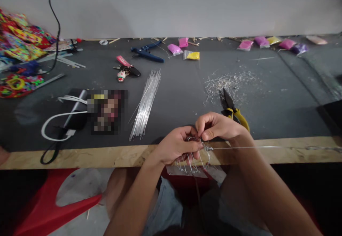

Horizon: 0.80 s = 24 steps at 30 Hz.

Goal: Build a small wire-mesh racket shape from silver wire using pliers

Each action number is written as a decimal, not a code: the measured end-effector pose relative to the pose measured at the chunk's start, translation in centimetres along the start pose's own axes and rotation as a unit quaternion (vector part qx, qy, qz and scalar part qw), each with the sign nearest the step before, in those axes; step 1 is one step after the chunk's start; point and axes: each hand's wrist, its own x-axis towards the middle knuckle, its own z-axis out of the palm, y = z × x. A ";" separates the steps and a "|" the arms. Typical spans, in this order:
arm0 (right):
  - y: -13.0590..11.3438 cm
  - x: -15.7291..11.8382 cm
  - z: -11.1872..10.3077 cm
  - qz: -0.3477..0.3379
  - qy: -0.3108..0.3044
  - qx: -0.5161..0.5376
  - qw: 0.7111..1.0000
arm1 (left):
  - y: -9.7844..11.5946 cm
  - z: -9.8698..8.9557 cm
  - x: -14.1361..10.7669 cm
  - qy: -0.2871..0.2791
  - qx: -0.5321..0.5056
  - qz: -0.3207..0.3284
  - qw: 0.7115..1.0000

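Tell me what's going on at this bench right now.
A seated person is working a small wire piece at the table's front edge. The left hand grips it while the right hand pinches a thin wire at its top. A long strand runs off to the right. A bundle of straight wires, yellow-handled cutters and wire offcuts lie on the dark mat.

Craft workshop, dark workbench (171,86), wire rod bundle (145,104), cutters (233,109), wire offcuts (235,82)
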 end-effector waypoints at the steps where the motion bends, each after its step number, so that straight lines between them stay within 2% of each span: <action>1: -0.1 0.0 0.0 0.002 0.005 -0.009 1.000 | 0.1 0.1 0.0 0.001 0.003 0.001 1.000; 6: -0.7 -0.4 0.1 0.009 0.064 -0.082 0.995 | 0.4 0.2 0.0 0.020 0.000 0.012 1.000; 11: -1.2 -0.8 0.1 0.012 0.069 -0.131 0.989 | 0.5 0.4 0.1 0.000 -0.006 0.013 1.000; 15: -0.8 -0.5 0.0 0.006 0.083 -0.125 0.989 | 0.5 0.3 0.3 0.012 -0.013 0.024 1.000; 21: 0.2 0.5 0.3 -0.078 0.190 -0.074 0.976 | 0.5 -0.3 0.7 0.057 -0.077 0.082 0.992; 24: 0.3 0.6 0.7 -0.084 0.207 -0.056 0.973 | 0.4 -0.6 1.1 0.067 -0.111 0.129 0.983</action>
